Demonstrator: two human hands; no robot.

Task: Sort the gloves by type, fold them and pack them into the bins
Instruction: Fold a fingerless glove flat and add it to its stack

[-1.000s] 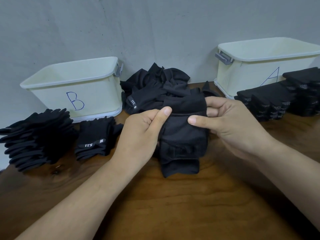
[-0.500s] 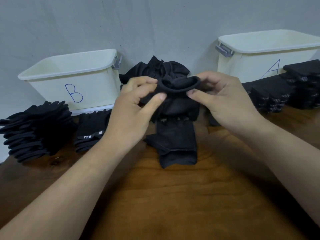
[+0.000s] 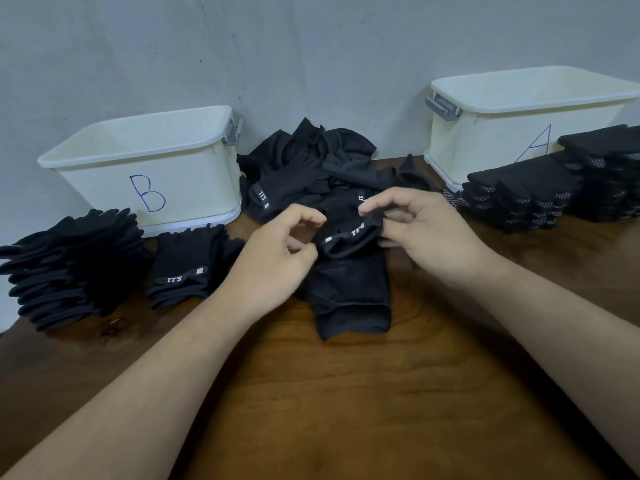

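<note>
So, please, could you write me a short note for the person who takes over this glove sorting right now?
Left hand: fingers curled at the left cuff edge of the glove; whether they pinch it is unclear.
Right hand: pinches that cuff; the glove lies half folded on the table.
Positions: small labelled stack and larger stack before bin B; dotted stacks before bin A; unsorted pile between the bins.
Done: several stacks sorted.
Left: finish this fold, sort the pile, pack the bins; no glove shows inside them.
</note>
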